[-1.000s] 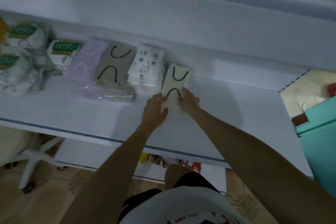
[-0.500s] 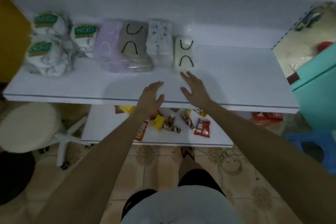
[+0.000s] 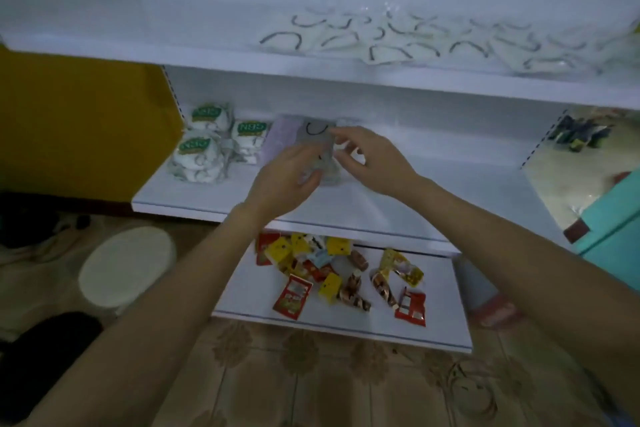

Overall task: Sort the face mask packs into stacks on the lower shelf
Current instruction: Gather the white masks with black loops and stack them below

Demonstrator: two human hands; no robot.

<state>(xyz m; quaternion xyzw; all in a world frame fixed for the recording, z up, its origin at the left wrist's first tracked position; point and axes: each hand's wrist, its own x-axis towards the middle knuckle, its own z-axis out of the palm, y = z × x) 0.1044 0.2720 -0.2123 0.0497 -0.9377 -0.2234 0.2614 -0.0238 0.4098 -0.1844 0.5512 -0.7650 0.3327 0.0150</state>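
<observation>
**Hands lift clear of the stacks**

Both hands have risen since half a second ago. The left hand and right hand hang loosely curled, holding nothing, in front of the sorted stacks on the lower shelf. Loose mask packs lie on the upper shelf at 1 o'clock.

White shelving unit, yellow wall, patterned tiled floor, round white stool, teal cabinet
</observation>
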